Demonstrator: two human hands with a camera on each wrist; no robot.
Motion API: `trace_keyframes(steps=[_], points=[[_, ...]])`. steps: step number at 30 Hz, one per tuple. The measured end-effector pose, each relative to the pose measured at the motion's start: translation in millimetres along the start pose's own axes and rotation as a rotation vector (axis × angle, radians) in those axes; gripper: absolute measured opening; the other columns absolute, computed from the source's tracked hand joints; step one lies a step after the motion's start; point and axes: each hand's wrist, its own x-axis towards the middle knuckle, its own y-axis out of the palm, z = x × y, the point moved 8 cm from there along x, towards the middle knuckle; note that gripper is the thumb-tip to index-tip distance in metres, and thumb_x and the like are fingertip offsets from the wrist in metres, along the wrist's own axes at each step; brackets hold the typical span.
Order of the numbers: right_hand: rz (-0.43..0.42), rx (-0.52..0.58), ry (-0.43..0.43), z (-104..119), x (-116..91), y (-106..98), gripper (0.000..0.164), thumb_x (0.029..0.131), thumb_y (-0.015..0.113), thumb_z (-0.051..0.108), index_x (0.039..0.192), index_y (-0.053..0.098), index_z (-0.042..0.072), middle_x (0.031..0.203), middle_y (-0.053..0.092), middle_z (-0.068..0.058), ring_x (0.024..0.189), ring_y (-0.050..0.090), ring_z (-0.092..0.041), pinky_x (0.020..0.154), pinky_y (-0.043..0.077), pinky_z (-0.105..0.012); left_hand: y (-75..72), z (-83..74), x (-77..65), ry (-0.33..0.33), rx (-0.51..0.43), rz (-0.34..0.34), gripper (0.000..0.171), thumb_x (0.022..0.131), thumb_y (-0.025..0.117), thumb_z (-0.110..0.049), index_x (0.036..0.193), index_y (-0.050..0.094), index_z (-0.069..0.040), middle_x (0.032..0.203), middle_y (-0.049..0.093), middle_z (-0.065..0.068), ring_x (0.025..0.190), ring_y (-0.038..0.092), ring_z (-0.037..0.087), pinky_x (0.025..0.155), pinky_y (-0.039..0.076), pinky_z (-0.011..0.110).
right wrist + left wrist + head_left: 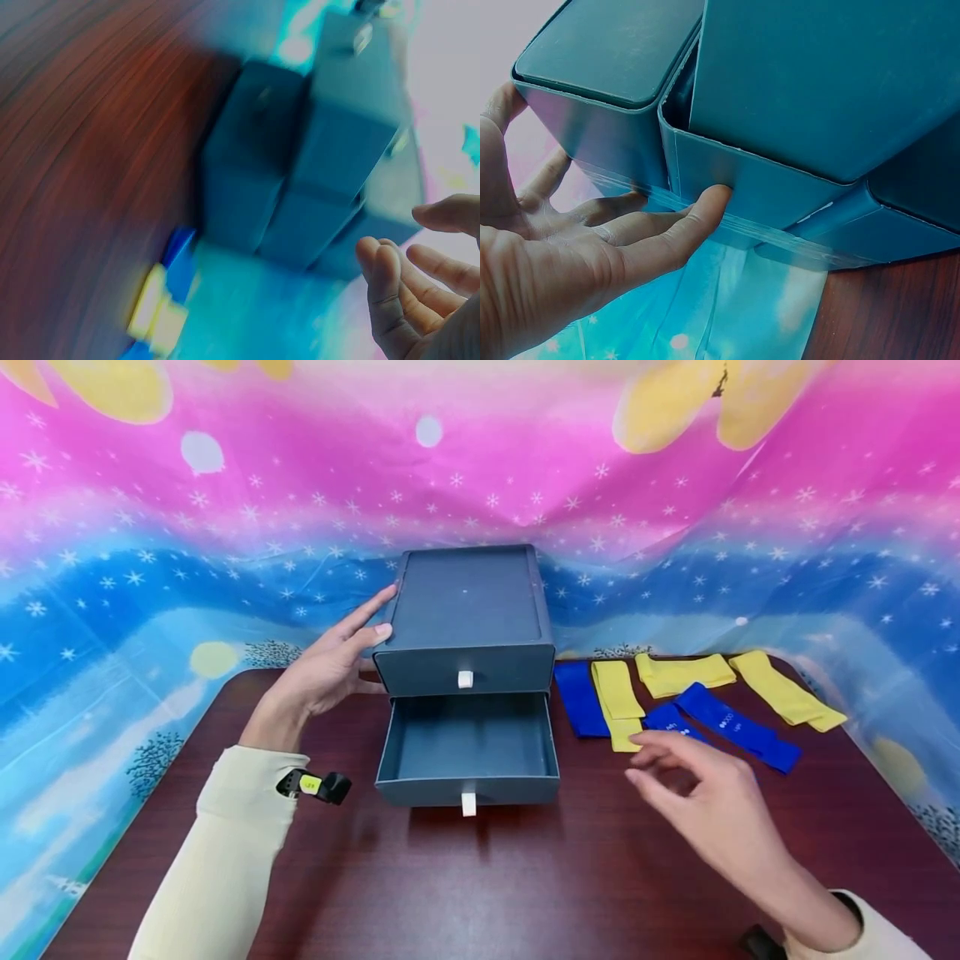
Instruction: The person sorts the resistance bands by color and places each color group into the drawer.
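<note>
A blue-grey drawer cabinet point(468, 597) stands mid-table, its top drawer point(420, 672) closed. Below that, a pulled-out drawer point(468, 791) with a white pull tab shows a bare inside. My left hand point(322, 672) rests against the cabinet's left side, thumb at the top edge; in the left wrist view its fingers point(660, 244) lie spread along the side wall. Over the table to the right, my right hand point(712, 802) hovers with loosely bent fingers and holds nothing. Just beyond it lie flat blue bands point(738, 727) and yellow bands point(686, 675). The right wrist view is blurred.
The dark reddish wooden table point(465, 885) carries the cabinet and bands. Behind and around it hangs a patterned pink and blue cloth point(480, 468). A yellow band point(787, 689) lies near the table's right edge.
</note>
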Motion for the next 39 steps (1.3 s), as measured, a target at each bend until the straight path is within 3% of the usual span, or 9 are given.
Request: trace_keyframes(steps=[3, 6, 9, 13, 20, 23, 27, 34, 39], points=[[0.018, -0.1, 0.06, -30.0, 0.3, -7.9, 0.04, 0.081, 0.091, 0.008, 0.118, 0.076, 0.013, 0.095, 0.077, -0.002, 0.081, 0.066, 0.001, 0.065, 0.048, -0.009, -0.2, 0.2, 0.3, 0.002, 0.002, 0.003, 0.06, 0.111, 0.049, -0.038, 0.161, 0.022, -0.057, 0.175, 0.01, 0.002, 0.135, 0.055, 0.048, 0.112, 0.031, 0.08], [0.058, -0.187, 0.119, -58.6, 0.4, -13.1, 0.042, 0.082, 0.09, 0.014, 0.121, 0.074, 0.009, 0.098, 0.077, -0.009, 0.084, 0.071, -0.016, 0.065, 0.05, -0.014, -0.6, 0.4, 0.4, 0.003, 0.009, -0.001, 0.06, 0.111, 0.049, -0.039, 0.161, 0.022, -0.057, 0.175, 0.01, 0.002, 0.133, 0.058, 0.047, 0.112, 0.032, 0.08], [0.108, -0.24, 0.183, -85.0, -1.4, -15.4, 0.048, 0.083, 0.09, 0.016, 0.125, 0.07, 0.004, 0.104, 0.075, -0.018, 0.09, 0.071, -0.034, 0.069, 0.057, -0.031, 0.0, 0.1, 0.8, 0.002, 0.012, -0.002, 0.061, 0.111, 0.05, -0.039, 0.161, 0.022, -0.057, 0.175, 0.01, 0.002, 0.136, 0.054, 0.05, 0.112, 0.031, 0.081], [0.184, -0.277, 0.25, -118.4, -4.8, -16.4, 0.058, 0.083, 0.09, 0.017, 0.13, 0.064, -0.004, 0.113, 0.07, -0.028, 0.098, 0.067, -0.046, 0.075, 0.058, -0.059, 1.2, -0.4, 1.4, 0.003, 0.008, 0.002, 0.061, 0.111, 0.05, -0.038, 0.161, 0.022, -0.057, 0.175, 0.008, 0.001, 0.141, 0.047, 0.054, 0.113, 0.028, 0.081], [0.354, -0.329, 0.343, -165.2, -9.9, -14.2, 0.074, 0.084, 0.089, 0.029, 0.135, 0.056, -0.012, 0.129, 0.057, -0.039, 0.109, 0.058, -0.055, 0.084, 0.052, -0.07, 1.4, 0.1, 2.4, 0.001, 0.008, 0.0, 0.06, 0.111, 0.05, -0.038, 0.161, 0.022, -0.058, 0.176, 0.004, -0.001, 0.143, 0.045, 0.055, 0.113, 0.028, 0.081], [0.443, -0.333, 0.374, -178.3, -12.7, -8.8, 0.084, 0.084, 0.088, 0.037, 0.139, 0.051, -0.014, 0.135, 0.05, -0.042, 0.114, 0.052, -0.059, 0.087, 0.051, -0.073, 0.5, 0.7, 1.5, -0.001, 0.008, -0.007, 0.06, 0.111, 0.049, -0.038, 0.161, 0.022, -0.058, 0.176, 0.004, 0.0, 0.142, 0.046, 0.055, 0.113, 0.029, 0.081], [0.492, -0.338, 0.392, -189.4, -14.9, -5.5, 0.087, 0.083, 0.089, 0.034, 0.14, 0.048, -0.017, 0.133, 0.048, -0.045, 0.111, 0.051, -0.061, 0.085, 0.053, -0.072, 0.6, 0.8, 0.7, -0.004, 0.008, -0.008, 0.061, 0.111, 0.05, -0.038, 0.161, 0.022, -0.058, 0.176, 0.006, 0.0, 0.141, 0.047, 0.055, 0.113, 0.029, 0.081], [0.502, -0.335, 0.371, -194.0, -13.5, -4.8, 0.077, 0.084, 0.089, 0.026, 0.135, 0.051, -0.017, 0.125, 0.054, -0.046, 0.104, 0.056, -0.057, 0.08, 0.056, -0.067, -0.6, 0.9, -0.4, -0.006, 0.012, -0.017, 0.06, 0.111, 0.049, -0.039, 0.161, 0.022, -0.059, 0.175, 0.008, 0.0, 0.138, 0.052, 0.052, 0.113, 0.031, 0.08], [0.501, -0.346, 0.364, -193.5, -14.3, -4.5, 0.064, 0.085, 0.087, 0.02, 0.13, 0.056, -0.013, 0.123, 0.055, -0.045, 0.102, 0.056, -0.056, 0.079, 0.055, -0.067, -0.5, 0.7, 0.5, -0.003, 0.005, -0.014, 0.06, 0.111, 0.05, -0.039, 0.161, 0.023, -0.058, 0.176, 0.004, 0.0, 0.14, 0.048, 0.054, 0.113, 0.028, 0.081]])
